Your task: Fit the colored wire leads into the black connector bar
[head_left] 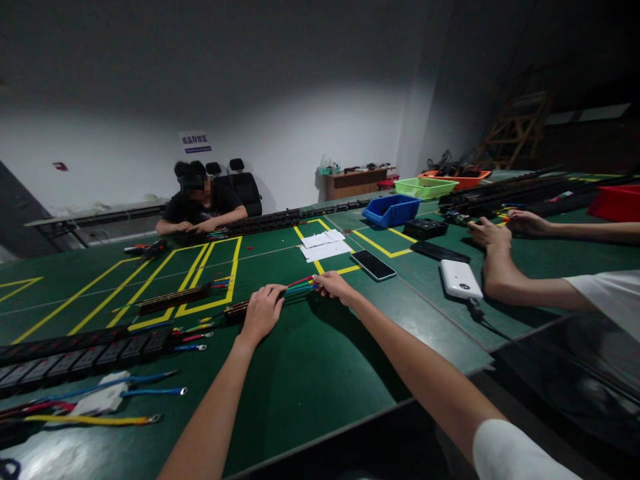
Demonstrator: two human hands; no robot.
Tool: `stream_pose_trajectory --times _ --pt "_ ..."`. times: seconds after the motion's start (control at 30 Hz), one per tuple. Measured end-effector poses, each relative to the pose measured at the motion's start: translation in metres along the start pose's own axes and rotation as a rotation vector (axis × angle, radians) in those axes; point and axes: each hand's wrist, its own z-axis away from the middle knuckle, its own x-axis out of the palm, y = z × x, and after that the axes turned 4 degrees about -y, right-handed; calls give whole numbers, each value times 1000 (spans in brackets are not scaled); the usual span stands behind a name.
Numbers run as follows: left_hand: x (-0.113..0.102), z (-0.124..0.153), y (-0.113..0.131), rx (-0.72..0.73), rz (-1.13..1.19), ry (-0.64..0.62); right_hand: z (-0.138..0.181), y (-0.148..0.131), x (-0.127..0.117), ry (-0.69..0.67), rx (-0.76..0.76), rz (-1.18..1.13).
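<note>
My left hand (263,312) is closed over a dark strip (235,313) where its wires come out. From there the coloured wires (299,287), red, blue and green among them, run right to my right hand (334,287). That hand pinches them near their ends, where a small metal lug shows at the fingertips. Beyond my left hand lies a similar strip (175,300) with loose wire ends. To the left, a row of black socket-like modules (95,360) has wires with ring lugs. A yellow wire (90,419) and a blue wire (155,392) lie nearer me.
A phone (373,265), white papers (325,247) and a blue bin (393,211) stand past my right hand. A white power bank (460,279) lies beside a co-worker's hands (490,233) at right. Another person (203,200) leans on the table's far side.
</note>
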Motion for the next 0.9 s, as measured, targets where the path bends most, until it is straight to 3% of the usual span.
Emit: stream_pose_trajectory --times 0.9 --pt "1 0 1 -40 -3 11 -3 2 1 -16 8 -76"
